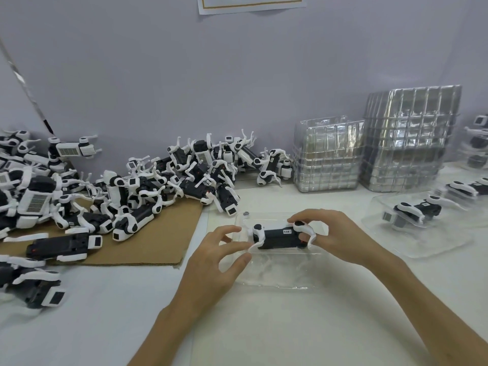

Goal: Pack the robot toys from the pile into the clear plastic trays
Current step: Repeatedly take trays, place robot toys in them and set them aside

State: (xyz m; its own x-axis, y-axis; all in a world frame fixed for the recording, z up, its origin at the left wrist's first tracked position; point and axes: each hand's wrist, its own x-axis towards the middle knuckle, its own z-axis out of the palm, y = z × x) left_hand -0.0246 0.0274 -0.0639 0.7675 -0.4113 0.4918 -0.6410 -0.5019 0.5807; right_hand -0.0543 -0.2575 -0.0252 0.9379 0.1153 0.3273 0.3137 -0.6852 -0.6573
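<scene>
Head view: robot toy point(280, 237) lies on its side in the far half of the clear tray point(274, 278), black body lengthwise, white legs folded along it, not fully seated by the look of it. Right hand point(335, 233) grasps the toy's right end, thumb on the black hip joint, a finger hooked under the rear leg. Left hand point(219, 257) looks to be pinching the tip of the front white leg at the tray's left edge. Handling guess: light hard-plastic shell, rigid body, smooth enough to slip. The legs are thin and hinged, so they're the weak point. Hold by the body or hip joints and only nudge the legs flat, no levering. The tray is thin and floppy and will flex if pressed. Pile point(132, 186) of loose toys sits left of and behind the tray, partly on cardboard point(158, 233). Empty tray stacks point(327, 159) stand behind the tray to the right, a packed tray point(412, 215) just right of it, all on the white counter point(264, 326).
</scene>
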